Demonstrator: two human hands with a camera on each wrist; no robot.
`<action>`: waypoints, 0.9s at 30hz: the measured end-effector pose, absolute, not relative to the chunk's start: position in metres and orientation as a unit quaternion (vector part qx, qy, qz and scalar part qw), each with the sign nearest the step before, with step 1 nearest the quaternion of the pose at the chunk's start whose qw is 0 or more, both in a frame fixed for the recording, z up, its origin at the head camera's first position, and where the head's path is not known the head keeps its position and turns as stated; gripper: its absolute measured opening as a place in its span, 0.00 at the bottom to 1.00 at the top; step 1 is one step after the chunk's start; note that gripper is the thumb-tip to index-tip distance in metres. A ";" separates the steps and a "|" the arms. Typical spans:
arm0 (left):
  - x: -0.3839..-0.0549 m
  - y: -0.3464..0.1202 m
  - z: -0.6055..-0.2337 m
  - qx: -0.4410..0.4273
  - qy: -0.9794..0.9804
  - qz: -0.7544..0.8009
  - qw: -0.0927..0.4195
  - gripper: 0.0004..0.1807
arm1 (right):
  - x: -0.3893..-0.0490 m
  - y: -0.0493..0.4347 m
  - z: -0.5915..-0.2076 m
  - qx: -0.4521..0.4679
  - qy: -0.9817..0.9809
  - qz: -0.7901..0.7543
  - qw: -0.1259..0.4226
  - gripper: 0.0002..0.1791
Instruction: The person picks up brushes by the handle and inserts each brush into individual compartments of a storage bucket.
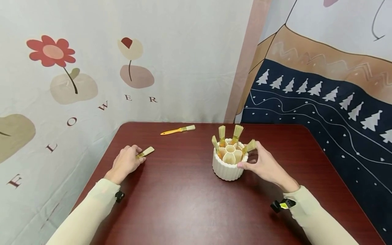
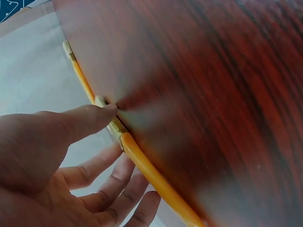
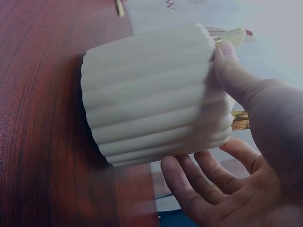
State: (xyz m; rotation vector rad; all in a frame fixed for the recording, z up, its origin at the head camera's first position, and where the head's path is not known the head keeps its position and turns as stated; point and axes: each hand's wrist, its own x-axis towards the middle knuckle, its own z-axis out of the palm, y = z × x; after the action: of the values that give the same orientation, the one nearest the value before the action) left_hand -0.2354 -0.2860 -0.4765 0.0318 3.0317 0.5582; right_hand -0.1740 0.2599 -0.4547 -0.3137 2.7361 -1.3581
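Note:
At the left of the table, my left hand (image 1: 126,160) pinches a flat paintbrush (image 1: 148,151) near its metal band, and the pale bristles stick out past the fingers. The left wrist view shows its yellow handle (image 2: 154,177) running along the fingertips, with the thumb across the bristle end. My right hand (image 1: 267,166) grips a white ribbed brush holder (image 1: 228,170), thumb at the rim and fingers curved against the far side. Several paintbrushes stand in the holder's outer compartments, bristles up, one (image 1: 250,145) leaning beside the right fingers. The round middle compartment holds no brush.
Another yellow-handled paintbrush (image 1: 174,131) lies near the back edge of the dark red wooden table (image 1: 180,200). Printed cloths hang behind: a pale one (image 1: 190,68) with flowers and letters, and a dark one (image 1: 306,119) with white trees.

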 end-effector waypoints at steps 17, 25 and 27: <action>-0.230 -0.287 -0.480 0.035 0.985 0.170 0.002 0.16 | -0.171 0.256 -0.454 -0.092 0.897 -0.432 0.029 0.46; -0.234 -0.285 -0.477 0.045 0.985 0.165 0.006 0.11 | -0.166 0.252 -0.452 -0.070 0.898 -0.435 0.018 0.46; -0.235 -0.285 -0.477 0.044 0.985 0.166 0.008 0.11 | -0.165 0.250 -0.452 -0.065 0.898 -0.434 0.016 0.47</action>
State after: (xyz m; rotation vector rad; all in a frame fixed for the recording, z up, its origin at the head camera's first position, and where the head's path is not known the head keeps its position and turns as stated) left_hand -0.2348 -0.2854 -0.4766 0.1388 3.0800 0.5187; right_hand -0.1646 0.2498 -0.4517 -0.2026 2.7929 -1.3509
